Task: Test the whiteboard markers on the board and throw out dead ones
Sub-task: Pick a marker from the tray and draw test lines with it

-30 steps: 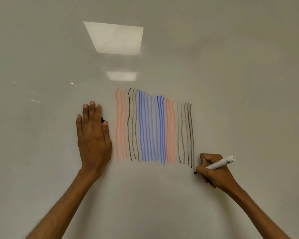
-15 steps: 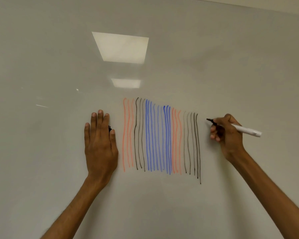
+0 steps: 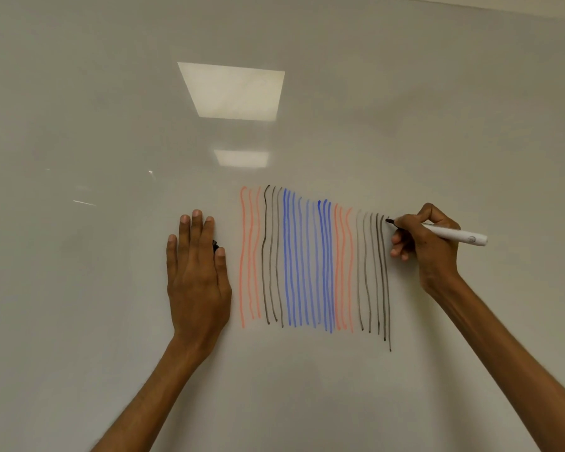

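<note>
The whiteboard (image 3: 405,93) fills the view. It carries several vertical test strokes (image 3: 313,262) in orange, black and blue, with fainter grey-black ones at the right. My right hand (image 3: 428,246) grips a white marker (image 3: 454,234) like a pen. Its black tip (image 3: 387,220) sits on the board at the top of the rightmost black strokes. My left hand (image 3: 196,269) lies flat on the board left of the strokes, fingers up. It pins a small black piece (image 3: 215,246), seemingly the marker's cap, under the palm beside the thumb; most of that piece is hidden.
Two ceiling lights are mirrored in the glossy board as a large reflection (image 3: 232,91) and a small reflection (image 3: 242,158) above the strokes. The board's top edge (image 3: 503,3) shows at the upper right. Bare board lies right of and below the strokes.
My right hand rose with the marker from the foot of the last black stroke to the top of the strokes, and the tip now meets the board. My left hand stayed put.
</note>
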